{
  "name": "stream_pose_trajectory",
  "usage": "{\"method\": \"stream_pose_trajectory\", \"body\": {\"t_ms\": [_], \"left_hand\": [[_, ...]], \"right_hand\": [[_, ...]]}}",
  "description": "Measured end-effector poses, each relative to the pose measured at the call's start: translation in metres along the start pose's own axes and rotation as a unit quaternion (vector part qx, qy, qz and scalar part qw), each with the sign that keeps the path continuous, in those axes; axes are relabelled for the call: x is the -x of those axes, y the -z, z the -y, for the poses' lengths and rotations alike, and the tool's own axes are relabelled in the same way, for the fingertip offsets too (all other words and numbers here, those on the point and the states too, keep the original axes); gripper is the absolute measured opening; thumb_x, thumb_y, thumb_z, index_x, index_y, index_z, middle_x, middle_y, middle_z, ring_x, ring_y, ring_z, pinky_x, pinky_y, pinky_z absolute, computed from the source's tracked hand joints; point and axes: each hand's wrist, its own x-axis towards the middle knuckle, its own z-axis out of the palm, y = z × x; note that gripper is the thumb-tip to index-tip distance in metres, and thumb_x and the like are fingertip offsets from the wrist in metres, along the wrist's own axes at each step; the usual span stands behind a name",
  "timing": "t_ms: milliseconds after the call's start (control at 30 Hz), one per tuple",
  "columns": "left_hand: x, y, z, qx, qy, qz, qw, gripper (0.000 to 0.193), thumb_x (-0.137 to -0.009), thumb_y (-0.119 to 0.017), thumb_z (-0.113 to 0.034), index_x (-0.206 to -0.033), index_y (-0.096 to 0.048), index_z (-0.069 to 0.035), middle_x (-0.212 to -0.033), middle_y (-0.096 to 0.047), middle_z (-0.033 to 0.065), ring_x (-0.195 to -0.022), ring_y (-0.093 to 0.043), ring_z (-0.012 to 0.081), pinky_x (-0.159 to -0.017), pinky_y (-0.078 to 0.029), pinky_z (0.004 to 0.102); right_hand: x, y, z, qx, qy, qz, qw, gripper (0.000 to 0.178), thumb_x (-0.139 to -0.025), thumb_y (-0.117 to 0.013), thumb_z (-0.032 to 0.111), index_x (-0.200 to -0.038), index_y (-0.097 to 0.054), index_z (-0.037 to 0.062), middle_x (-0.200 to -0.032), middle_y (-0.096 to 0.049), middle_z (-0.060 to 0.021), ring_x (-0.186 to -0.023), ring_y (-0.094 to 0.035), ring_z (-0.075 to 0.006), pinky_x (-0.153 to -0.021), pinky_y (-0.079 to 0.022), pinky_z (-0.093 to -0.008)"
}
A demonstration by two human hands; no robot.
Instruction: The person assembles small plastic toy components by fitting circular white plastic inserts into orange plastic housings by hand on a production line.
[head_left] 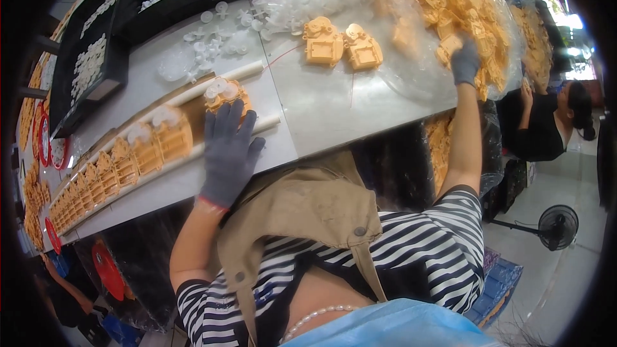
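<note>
My left hand [230, 144], in a grey glove, lies with its fingers stretched out over an orange plastic housing [222, 92] topped with white round parts. This housing sits between two pale rails [247, 71], to the right of a long row of similar orange housings [122, 160]. At the right, my grey-gloved right hand [465, 64] is closed at the edge of a heap of orange housings [479, 9]. One orange housing [448, 50] is at its fingers, which are partly hidden. Two loose orange housings [323, 43] [364, 48] lie on the table between my hands.
Clear plastic sheeting [398, 80] lies under and around the heap. White plastic parts [218, 35] are scattered at the back, beside black trays [96, 71] of white pieces. Another person [546, 115] is at the far right, near a black fan [558, 227].
</note>
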Motion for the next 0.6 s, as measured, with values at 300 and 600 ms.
{"method": "stream_pose_trajectory", "body": {"t_ms": [300,600], "left_hand": [[0.001,-0.006,-0.005,0.019,0.015,0.002,1.0,0.049,-0.078,-0.07,-0.016,-0.123,-0.054,-0.005,-0.134,-0.047,0.018,-0.125,-0.043,0.038,-0.107,-0.029,0.0533],[0.007,0.002,-0.001,0.031,0.026,-0.02,0.999,0.046,-0.078,-0.071,-0.016,-0.121,-0.057,-0.006,-0.132,-0.05,0.0182,-0.126,-0.043,0.0379,-0.108,-0.03,0.0519]], "right_hand": [[0.011,-0.008,-0.056,0.195,0.053,0.228,0.952,0.064,-0.073,-0.057,-0.002,-0.133,-0.05,0.022,-0.145,-0.039,-0.0116,-0.127,-0.04,-0.039,-0.103,-0.039,-0.0455],[-0.017,0.005,-0.034,0.01,-0.067,0.03,0.997,0.037,-0.085,-0.065,0.016,-0.12,-0.058,0.0104,-0.111,-0.064,-0.0166,-0.1,-0.062,-0.0306,-0.086,-0.049,-0.0361]]}}
